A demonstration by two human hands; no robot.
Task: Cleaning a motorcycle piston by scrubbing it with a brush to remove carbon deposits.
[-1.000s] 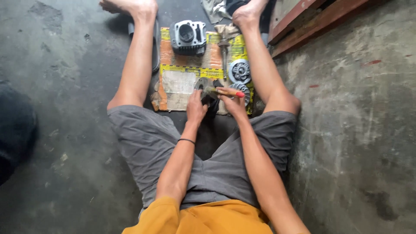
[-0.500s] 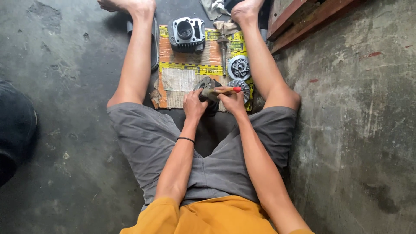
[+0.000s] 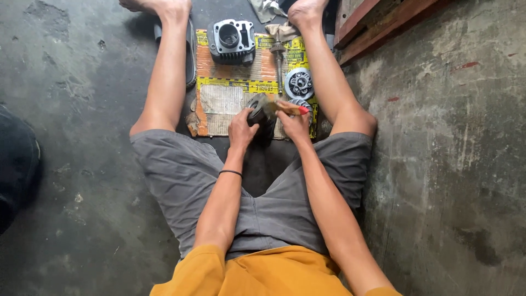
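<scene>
Left hand (image 3: 242,129) closed around dark round metal engine part (image 3: 258,115) over flattened cardboard sheet (image 3: 227,98), right hand (image 3: 294,124) gripping red-tipped wooden-handled brush (image 3: 285,107), long axis crosswise, bristles pointing left onto part.

Brown flattened cardboard sheet (image 3: 233,82) with yellow-and-black tape stripes; dark grey finned metal cylinder block (image 3: 232,41); silvery round metal gear disc (image 3: 299,83); wooden-handled brush with red tip (image 3: 289,107); grey stained concrete floor (image 3: 449,137).
</scene>
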